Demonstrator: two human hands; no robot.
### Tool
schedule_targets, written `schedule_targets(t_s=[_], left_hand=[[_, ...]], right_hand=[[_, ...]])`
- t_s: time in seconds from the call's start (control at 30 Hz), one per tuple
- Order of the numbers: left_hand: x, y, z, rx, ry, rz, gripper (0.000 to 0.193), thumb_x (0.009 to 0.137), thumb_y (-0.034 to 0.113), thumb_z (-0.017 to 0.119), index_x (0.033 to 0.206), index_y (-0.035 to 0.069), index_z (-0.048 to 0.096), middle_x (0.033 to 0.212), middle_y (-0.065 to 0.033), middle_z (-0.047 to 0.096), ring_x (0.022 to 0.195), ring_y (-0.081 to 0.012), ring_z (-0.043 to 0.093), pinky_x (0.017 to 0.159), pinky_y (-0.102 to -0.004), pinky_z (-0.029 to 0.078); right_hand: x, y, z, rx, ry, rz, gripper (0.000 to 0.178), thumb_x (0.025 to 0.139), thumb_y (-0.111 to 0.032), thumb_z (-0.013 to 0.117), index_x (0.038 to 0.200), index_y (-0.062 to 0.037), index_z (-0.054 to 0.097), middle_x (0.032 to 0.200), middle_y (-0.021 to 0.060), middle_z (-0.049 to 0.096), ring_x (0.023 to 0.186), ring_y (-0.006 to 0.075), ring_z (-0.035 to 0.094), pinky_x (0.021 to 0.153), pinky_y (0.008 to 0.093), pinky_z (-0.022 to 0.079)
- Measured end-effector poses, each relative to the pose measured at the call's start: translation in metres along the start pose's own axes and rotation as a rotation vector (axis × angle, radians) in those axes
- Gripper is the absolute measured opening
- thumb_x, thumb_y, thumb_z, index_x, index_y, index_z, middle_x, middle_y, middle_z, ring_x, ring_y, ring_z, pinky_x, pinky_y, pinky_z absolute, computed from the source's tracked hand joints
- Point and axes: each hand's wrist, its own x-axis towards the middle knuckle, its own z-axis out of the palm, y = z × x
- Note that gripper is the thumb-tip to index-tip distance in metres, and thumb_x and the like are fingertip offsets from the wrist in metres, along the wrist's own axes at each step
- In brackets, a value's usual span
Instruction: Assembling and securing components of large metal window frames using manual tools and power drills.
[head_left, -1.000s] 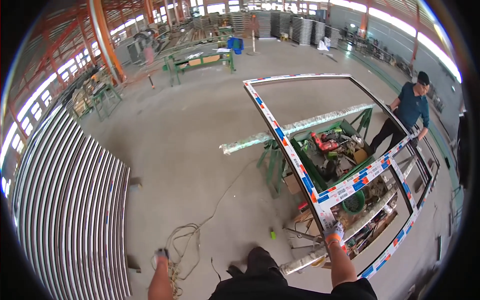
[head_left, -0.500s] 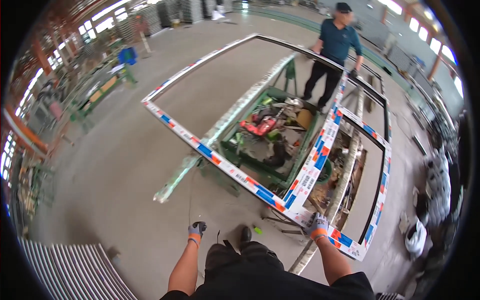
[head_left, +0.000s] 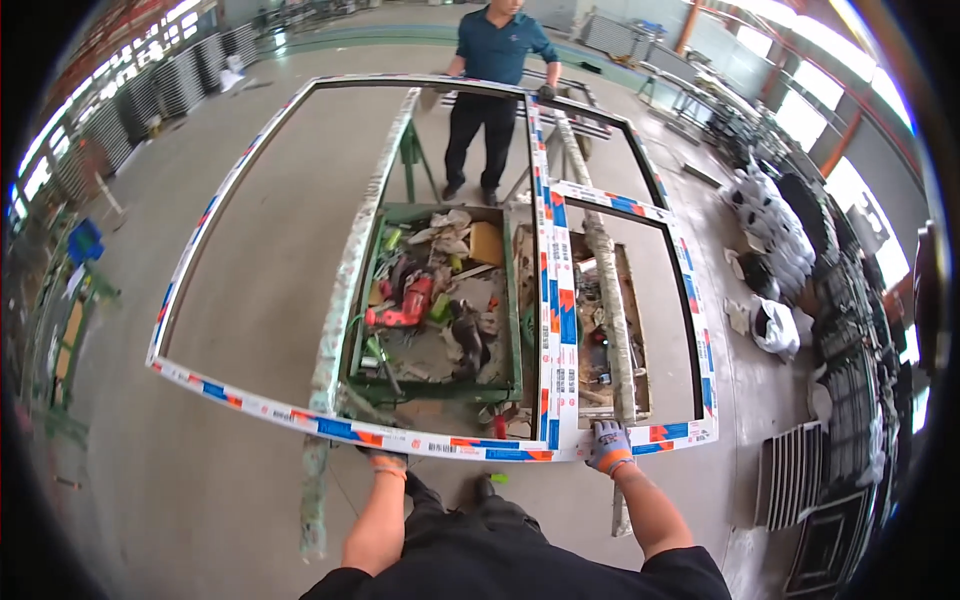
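A large white window frame (head_left: pixel 250 405) with blue, orange and white protective tape lies level over a work stand, its near rail right in front of me. My left hand (head_left: pixel 383 459), in a glove with an orange cuff, grips that near rail from below. My right hand (head_left: pixel 607 446), in a grey glove, is closed on the same rail near the upright bar (head_left: pixel 557 300). At the far end a person in a blue shirt (head_left: pixel 497 50) holds the frame's far rail with both hands.
Under the frame stands a green tray (head_left: pixel 430 388) full of tools, among them a red power tool (head_left: pixel 405 305). Two film-wrapped support beams (head_left: pixel 345 290) run beneath. White sacks (head_left: pixel 775 235) and stacked grey frames (head_left: pixel 795 470) line the right side.
My left hand has come up from hanging low and now grips the near rail. My view has swung so the frame lies squarely before me; the right hand kept its hold.
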Motion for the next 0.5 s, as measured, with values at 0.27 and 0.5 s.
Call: schedule_targets(t_s=[0.27, 0.5], left_hand=[[0.033, 0.016, -0.029, -0.147, 0.161, -0.256, 0.056, 0.086, 0.070, 0.045, 0.094, 0.017, 0.059, 0.077, -0.0044, 0.062, 0.066, -0.0272, 0.060, 0.071, -0.0525, 0.053], [-0.052, 0.068, 0.055, 0.059, -0.104, -0.067, 0.045, 0.090, 0.061, 0.047, 0.107, 0.022, 0.062, 0.086, -0.0022, 0.065, 0.080, -0.0266, 0.065, 0.077, -0.0518, 0.055]], right_hand=[[0.006, -0.027, -0.005, 0.082, 0.086, -0.042, 0.071, 0.058, -0.041, 0.079, 0.115, -0.0061, 0.056, 0.112, 0.0163, 0.055, 0.111, 0.0335, 0.050, 0.102, 0.0454, 0.036], [-0.012, -0.029, -0.025, 0.300, 0.136, -0.069, 0.066, 0.058, -0.039, 0.078, 0.114, -0.0078, 0.058, 0.110, 0.0154, 0.058, 0.107, 0.0335, 0.052, 0.097, 0.0457, 0.038]])
